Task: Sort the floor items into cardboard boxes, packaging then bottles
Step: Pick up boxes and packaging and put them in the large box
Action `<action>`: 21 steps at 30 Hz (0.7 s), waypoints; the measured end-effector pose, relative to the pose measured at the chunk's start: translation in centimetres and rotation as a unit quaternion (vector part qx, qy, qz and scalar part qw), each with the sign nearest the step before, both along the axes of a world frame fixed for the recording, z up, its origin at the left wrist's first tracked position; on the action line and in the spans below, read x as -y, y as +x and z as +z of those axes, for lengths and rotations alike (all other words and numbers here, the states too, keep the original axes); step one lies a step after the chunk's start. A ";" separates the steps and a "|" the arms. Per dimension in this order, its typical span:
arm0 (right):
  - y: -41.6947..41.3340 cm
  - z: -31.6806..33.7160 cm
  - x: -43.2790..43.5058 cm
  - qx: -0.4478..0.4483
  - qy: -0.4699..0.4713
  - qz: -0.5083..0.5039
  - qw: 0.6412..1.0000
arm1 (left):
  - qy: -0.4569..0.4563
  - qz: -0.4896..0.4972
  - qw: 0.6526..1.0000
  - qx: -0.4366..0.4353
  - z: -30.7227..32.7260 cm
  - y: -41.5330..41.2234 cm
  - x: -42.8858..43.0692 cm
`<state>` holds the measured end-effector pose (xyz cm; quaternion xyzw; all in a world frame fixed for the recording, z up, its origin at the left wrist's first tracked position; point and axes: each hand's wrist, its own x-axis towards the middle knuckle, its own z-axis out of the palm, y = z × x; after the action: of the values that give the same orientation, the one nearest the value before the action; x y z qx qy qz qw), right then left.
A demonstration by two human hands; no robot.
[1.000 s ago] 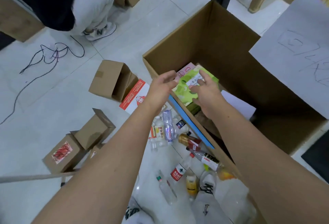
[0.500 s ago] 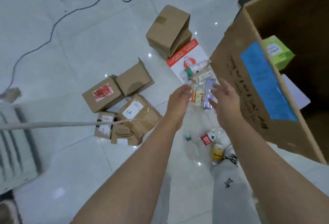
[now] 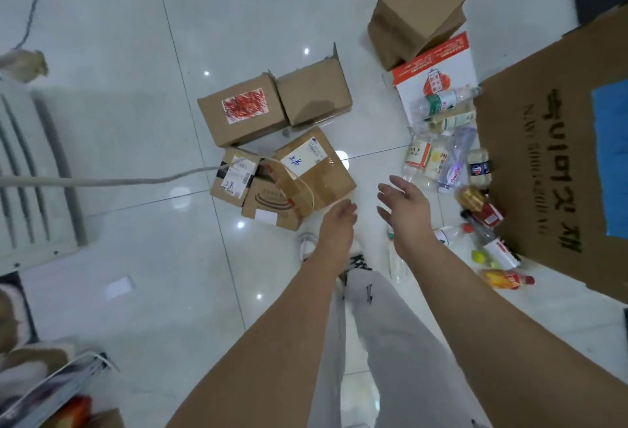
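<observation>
Several small brown parcels lie in a cluster on the white tile floor: a taped parcel with a white label [image 3: 314,172], a box with a red sticker [image 3: 243,114], and a smaller labelled box [image 3: 234,176]. My left hand [image 3: 336,223] hovers just below the taped parcel, fingers loosely curled, holding nothing. My right hand [image 3: 404,206] is spread open to the right of it, also bare. Several plastic bottles [image 3: 441,162] lie scattered along the side of the large cardboard box [image 3: 550,162] at the right. A red-and-white flat carton [image 3: 438,77] lies behind the bottles.
A tall brown box [image 3: 421,9] lies on its side at the top right. A grey cable [image 3: 102,181] runs across the floor to the parcels. A white slatted appliance [image 3: 34,169] stands at the left. My grey trouser leg and shoe [image 3: 356,264] are below my hands.
My hands left the big box, where they had put a green package, and swung left and down toward the parcels. The view turned from the box's inside to the floor.
</observation>
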<state>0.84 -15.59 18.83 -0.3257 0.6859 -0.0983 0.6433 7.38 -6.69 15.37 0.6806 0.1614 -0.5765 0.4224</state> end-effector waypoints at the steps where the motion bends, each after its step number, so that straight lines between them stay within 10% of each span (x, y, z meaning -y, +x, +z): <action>1: 0.4 -0.4 0.2 -0.003 -0.002 0.013 1.000 | 0.006 -0.002 1.000 -0.002 -0.5 0.2 -0.2; 12: 6.9 -8.0 5.3 -0.054 -0.020 0.183 0.981 | 0.076 0.081 0.993 -0.034 -7.3 4.0 0.3; 21: 10.6 -23.4 8.8 -0.110 0.001 0.343 0.933 | 0.033 -0.008 0.991 0.128 -19.4 6.8 8.7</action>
<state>11.42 -24.38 -4.56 -0.5488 0.5991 0.1653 0.5591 14.16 -15.40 -4.04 0.7639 0.1191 -0.4821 0.4122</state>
